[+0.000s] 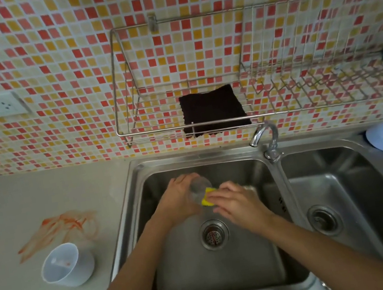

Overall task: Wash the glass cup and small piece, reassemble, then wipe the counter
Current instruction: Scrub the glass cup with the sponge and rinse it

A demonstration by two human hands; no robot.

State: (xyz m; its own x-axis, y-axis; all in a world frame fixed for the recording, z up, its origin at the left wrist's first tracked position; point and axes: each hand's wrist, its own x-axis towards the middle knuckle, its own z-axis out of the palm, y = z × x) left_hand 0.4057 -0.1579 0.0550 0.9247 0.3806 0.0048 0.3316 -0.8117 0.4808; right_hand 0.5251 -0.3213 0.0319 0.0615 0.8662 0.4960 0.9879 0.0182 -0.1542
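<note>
The glass cup (199, 189) is held over the left basin of the sink (234, 278), above and just behind the drain (213, 234). In the head view, the only one there is, the left hand (179, 199) wraps it from the left with fingers curled round its wall. It seems tipped on its side, its long axis running roughly left to right with what looks like the mouth turned toward the right hand (236, 202), though the clear glass blurs into the steel behind it and I would not swear to that.

The right hand comes in from the right, fingers pressed together on a yellow sponge (207, 197) whose edge touches the cup. So the sponge lies directly right of the glass; scrubbing looks to be the step in hand. The tap (264, 138) stands behind and to the right, and I see no water running.

The cup is transparent, faintly grey, and smooth; wet, it would likely slip.

On the bench (28, 199) to the left, well apart from both hands, a small white cup-shaped piece (64, 265) lies tilted beside an orange smear (59, 229). A dark cloth (212, 110) rests in the wall rack (182, 126).
</note>
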